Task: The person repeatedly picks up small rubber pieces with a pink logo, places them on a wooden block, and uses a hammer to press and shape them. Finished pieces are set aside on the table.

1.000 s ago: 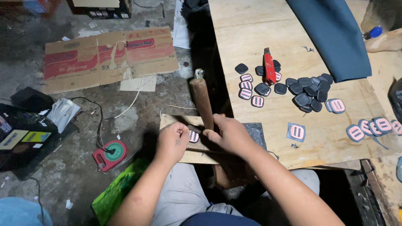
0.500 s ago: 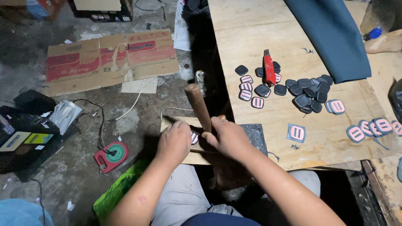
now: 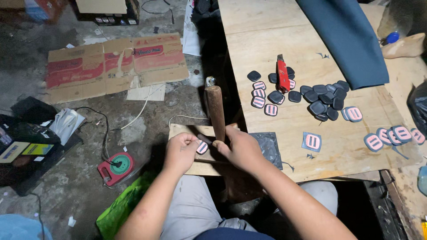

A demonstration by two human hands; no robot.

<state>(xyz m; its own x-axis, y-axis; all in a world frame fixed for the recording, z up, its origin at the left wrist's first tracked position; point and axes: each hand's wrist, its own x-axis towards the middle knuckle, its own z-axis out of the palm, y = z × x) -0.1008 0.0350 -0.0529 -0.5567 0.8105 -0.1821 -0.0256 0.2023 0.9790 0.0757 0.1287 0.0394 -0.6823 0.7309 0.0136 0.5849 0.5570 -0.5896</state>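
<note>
My right hand (image 3: 240,149), closed around the hammer (image 3: 215,111), has swung it more upright; my left hand (image 3: 180,151) pinches the pink-striped patch (image 3: 202,147) on the board's (image 3: 187,131) near edge.

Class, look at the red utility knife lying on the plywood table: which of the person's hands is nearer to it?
Right. The right hand grips the wooden-handled hammer below-left of the red utility knife; the left hand is farther left.

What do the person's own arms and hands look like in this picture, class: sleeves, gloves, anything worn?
Both arms are bare from the lower edge of the frame to the fingers, with no sleeve showing. The left hand and the right hand wear no gloves. No watch, ring or band can be made out on either wrist or finger. No cables or markings show on them.
</note>
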